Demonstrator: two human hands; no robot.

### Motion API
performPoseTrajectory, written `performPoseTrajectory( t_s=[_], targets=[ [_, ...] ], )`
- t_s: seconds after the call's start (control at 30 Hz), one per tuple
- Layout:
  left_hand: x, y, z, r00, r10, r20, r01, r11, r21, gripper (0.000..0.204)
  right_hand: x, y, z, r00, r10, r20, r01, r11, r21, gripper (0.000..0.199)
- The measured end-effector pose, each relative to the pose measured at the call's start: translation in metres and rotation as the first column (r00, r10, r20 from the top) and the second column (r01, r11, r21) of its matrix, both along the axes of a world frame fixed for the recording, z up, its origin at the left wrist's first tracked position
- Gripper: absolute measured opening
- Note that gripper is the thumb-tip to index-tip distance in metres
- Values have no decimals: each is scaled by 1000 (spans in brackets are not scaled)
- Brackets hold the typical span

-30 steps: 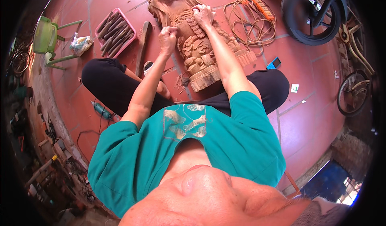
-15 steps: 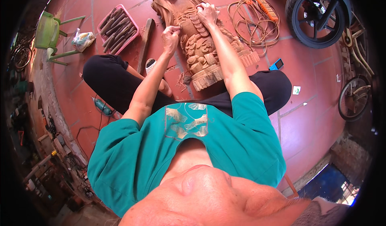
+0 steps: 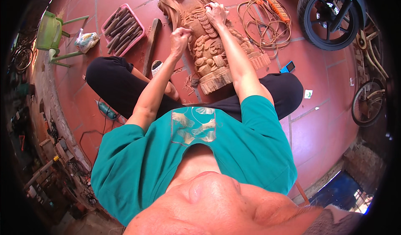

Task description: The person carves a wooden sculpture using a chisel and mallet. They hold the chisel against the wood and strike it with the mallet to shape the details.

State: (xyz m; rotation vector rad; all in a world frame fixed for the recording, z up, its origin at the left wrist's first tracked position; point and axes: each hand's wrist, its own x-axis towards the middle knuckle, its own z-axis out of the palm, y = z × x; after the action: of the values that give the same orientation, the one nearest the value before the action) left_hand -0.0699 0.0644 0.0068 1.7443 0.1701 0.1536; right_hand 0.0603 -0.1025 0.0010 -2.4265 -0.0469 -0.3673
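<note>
brown carved-wood relief sculpture [image 3: 204,47]: likely heavy, stiff; raised edges fragile | hold: thick base [image 3: 215,81] | left hand [image 3: 180,41], right hand [image 3: 216,15] grips: fingers curled, contents cannot tell

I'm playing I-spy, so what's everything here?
Carving: 1, brown, top centre
Basket: 1, pink, top left
Sticks: many, brown, in basket
Plank: 1, brown, beside basket
Chair: 1, green, left
Bag: 1, whitish, beside chair
Power strip: 1, orange, right
Gadget: 1, blue, right
Motorbike wheel: 1, black, right
Bicycle wheel: 1, dark, right
Tool: 1, teal, left
Card: 1, white, right
Floor: 1, red, underneath
Clutter: uncountable, dark, left edge
Shirt: 1, green, bottom
Trousers: 1, black, middle
Left hand: 1, bare, by carving
Right hand: 1, bare, on carving
</note>
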Motion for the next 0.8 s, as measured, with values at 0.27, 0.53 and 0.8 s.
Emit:
performPoseTrajectory(
  t_s=[0.27,0.53,0.8],
  targets=[
    [7,12,11,995,13,-104,-29,986,-163,14,-5,0,2,1000,-3,6,3,1000,-2,21],
    [-2,-9,-7,968,-206,142,143,921,361,8,3,0,2,998,12,-59,-11,1000,19,18],
    [20,15,9,994,112,2,-112,991,79,14,-1,1,3,1000,12,-16,-13,1000,-1,20]
  ],
)
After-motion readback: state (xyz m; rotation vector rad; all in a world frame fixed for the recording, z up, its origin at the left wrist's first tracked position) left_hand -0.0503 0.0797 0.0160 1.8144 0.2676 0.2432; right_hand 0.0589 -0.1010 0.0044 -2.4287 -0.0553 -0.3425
